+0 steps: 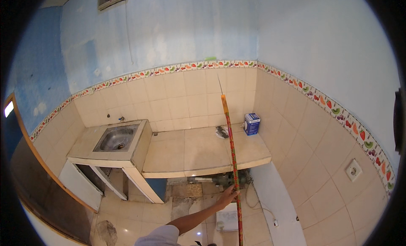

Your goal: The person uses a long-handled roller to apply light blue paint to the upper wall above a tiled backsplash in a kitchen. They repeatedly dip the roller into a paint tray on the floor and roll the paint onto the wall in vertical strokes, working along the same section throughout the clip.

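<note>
My left hand [229, 197] grips a long pole [233, 157] wrapped in a red and green pattern. An orange handle [224, 103] sits at the pole's upper end, and a thin metal rod runs up from it. In line beyond the rod, a green paint roller sleeve [210, 58] appears at the blue wall [190, 30], just over the fruit-patterned tile border [193, 66]. The pole's lower end runs out of the picture at the bottom. My right hand is out of view.
A tiled counter [165, 150] holds a blue and white box [252, 124] and a white dish with dark stuff [222, 132]. To its left is a steel sink [115, 138]. Below stands a water pump [226, 179]. A white tray-like object [226, 219] lies on the floor near a cable plug [275, 222].
</note>
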Demonstrator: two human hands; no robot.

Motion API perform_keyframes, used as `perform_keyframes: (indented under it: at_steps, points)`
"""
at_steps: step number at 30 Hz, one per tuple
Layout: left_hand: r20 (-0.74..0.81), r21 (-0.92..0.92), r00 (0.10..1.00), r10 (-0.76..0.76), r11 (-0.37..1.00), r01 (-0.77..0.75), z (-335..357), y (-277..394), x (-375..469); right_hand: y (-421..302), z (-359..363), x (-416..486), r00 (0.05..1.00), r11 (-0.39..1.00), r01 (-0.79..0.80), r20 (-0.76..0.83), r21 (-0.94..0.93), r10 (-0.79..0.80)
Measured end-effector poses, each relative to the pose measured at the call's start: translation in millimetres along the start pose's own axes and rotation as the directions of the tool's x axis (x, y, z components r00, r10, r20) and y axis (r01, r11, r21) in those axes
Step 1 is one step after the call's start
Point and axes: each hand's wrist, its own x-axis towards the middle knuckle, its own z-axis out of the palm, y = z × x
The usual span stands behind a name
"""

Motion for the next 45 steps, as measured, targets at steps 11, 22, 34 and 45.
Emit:
perform_keyframes:
  at_steps: [11, 22, 34, 45]
  points:
    - [0.164, -0.328, 0.986, 0.036, 0.945, 0.020, 100.3, 45.8, -67.1, 59.9, -66.2, -84.4, 0.979, 0.978, -0.204, 0.028, 0.053, 0.202]
    - [0.696, -0.051, 0.643, -0.319, 0.871, 0.488, 273.2, -147.5, -251.5, 139.1, -166.1, -190.3, 0.991, 0.994, -0.107, -0.083, -0.035, 0.104]
    - [0.838, -0.047, 0.123, -0.532, 0.154, 0.987, 354.0, -249.3, -369.0, 194.6, -261.9, -354.4, 0.917, 0.880, -0.366, 0.046, -0.304, 0.397]
    - [0.203, -0.501, 0.325, -0.924, 0.188, 0.845, 344.4, -251.0, -355.9, 106.2, -186.3, -216.9, 0.964, 0.975, -0.169, 0.181, -0.145, 0.194]
